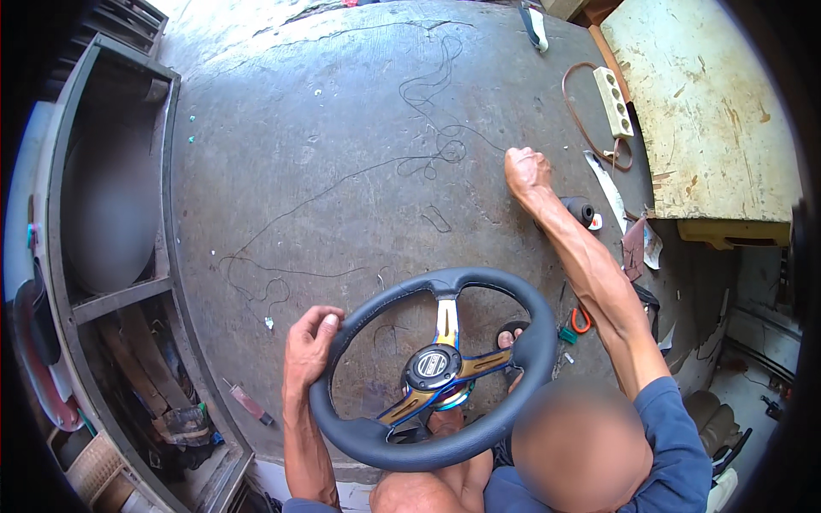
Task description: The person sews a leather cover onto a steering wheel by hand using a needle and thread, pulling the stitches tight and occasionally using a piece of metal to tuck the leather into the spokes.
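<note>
A black steering wheel (537,342) with gold and blue spokes lies tilted over my legs. Pale stitches show along the inner side of its upper left rim. Curled fingers of my left hand (310,346) press against the rim's outer left side, thumb uppermost. Farther off to the right, my right hand (528,171) is raised in a fist with the arm stretched out. From that fist a thin dark thread (342,175) runs left, lying in loose loops across the floor. Whether the thread reaches the wheel I cannot tell.
Under my right forearm lies a dark roll (577,208). Orange-handled scissors (581,319) rest right of the wheel. A white power strip (613,101) lies by a worn wooden board (710,111). A metal rack (171,171) stands left, near a small tube (248,403).
</note>
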Action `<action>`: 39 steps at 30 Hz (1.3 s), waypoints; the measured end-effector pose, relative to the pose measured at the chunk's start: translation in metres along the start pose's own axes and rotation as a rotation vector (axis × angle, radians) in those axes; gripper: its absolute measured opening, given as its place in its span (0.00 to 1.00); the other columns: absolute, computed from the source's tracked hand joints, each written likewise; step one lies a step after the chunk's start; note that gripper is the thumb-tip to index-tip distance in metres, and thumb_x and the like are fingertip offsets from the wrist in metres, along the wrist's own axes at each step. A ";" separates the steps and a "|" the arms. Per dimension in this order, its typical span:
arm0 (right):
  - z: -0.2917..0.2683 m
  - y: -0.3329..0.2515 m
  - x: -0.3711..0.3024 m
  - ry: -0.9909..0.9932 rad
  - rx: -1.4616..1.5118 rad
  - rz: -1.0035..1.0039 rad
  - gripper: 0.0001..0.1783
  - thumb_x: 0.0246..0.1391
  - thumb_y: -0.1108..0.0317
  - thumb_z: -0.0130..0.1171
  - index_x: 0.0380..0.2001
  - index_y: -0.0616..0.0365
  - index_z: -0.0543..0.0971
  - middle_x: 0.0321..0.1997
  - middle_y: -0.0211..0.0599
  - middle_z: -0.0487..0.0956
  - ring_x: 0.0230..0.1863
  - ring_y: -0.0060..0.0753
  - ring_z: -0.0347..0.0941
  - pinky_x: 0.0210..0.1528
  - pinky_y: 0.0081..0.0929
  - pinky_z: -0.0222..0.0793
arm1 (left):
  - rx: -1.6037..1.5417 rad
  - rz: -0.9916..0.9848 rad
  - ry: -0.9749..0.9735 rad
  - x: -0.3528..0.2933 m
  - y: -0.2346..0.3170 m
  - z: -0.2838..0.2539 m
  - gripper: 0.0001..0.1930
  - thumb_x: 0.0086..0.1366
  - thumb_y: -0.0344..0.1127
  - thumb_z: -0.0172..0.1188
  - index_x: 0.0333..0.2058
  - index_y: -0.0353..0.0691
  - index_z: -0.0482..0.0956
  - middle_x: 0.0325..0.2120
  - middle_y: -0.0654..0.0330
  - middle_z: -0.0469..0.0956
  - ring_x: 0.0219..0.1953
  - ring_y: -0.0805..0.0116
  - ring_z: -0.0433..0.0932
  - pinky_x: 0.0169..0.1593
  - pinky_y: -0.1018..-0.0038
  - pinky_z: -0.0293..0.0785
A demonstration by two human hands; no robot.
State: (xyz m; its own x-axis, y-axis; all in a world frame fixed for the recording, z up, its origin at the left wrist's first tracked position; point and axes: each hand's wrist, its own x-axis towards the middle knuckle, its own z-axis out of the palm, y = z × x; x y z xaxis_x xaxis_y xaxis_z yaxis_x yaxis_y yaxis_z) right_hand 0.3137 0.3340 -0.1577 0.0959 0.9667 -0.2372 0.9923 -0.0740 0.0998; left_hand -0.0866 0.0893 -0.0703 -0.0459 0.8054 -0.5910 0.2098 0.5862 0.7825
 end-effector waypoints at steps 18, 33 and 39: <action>-0.149 -0.050 -0.098 -0.206 0.789 -1.006 0.09 0.56 0.69 0.66 0.38 0.60 0.86 0.35 0.46 0.85 0.39 0.48 0.84 0.45 0.39 0.79 | 0.587 0.840 0.247 -0.025 0.084 0.064 0.16 0.64 0.25 0.63 0.51 0.36 0.78 0.42 0.47 0.82 0.46 0.50 0.82 0.53 0.59 0.77; -0.169 -0.005 -0.177 0.057 1.229 -0.362 0.19 0.60 0.62 0.67 0.49 0.63 0.81 0.45 0.44 0.84 0.46 0.37 0.82 0.52 0.33 0.77 | 0.456 0.474 0.463 0.001 0.091 0.015 0.05 0.71 0.28 0.60 0.42 0.38 0.81 0.25 0.59 0.80 0.24 0.72 0.79 0.29 0.74 0.74; -0.140 -0.005 -0.245 -0.157 1.739 0.011 0.13 0.67 0.67 0.59 0.48 0.65 0.81 0.46 0.41 0.83 0.44 0.26 0.80 0.51 0.27 0.75 | 0.620 0.338 -0.257 0.007 0.102 0.074 0.05 0.68 0.29 0.61 0.39 0.36 0.82 0.18 0.53 0.75 0.20 0.67 0.75 0.28 0.70 0.71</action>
State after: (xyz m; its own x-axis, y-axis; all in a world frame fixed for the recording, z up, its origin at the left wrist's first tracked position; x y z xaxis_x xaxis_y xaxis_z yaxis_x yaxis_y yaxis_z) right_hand 0.2740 0.1319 0.0351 0.0047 0.9413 -0.3375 -0.0973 -0.3355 -0.9370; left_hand 0.0064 0.1478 -0.0092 0.3320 0.8424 -0.4244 0.6873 0.0922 0.7205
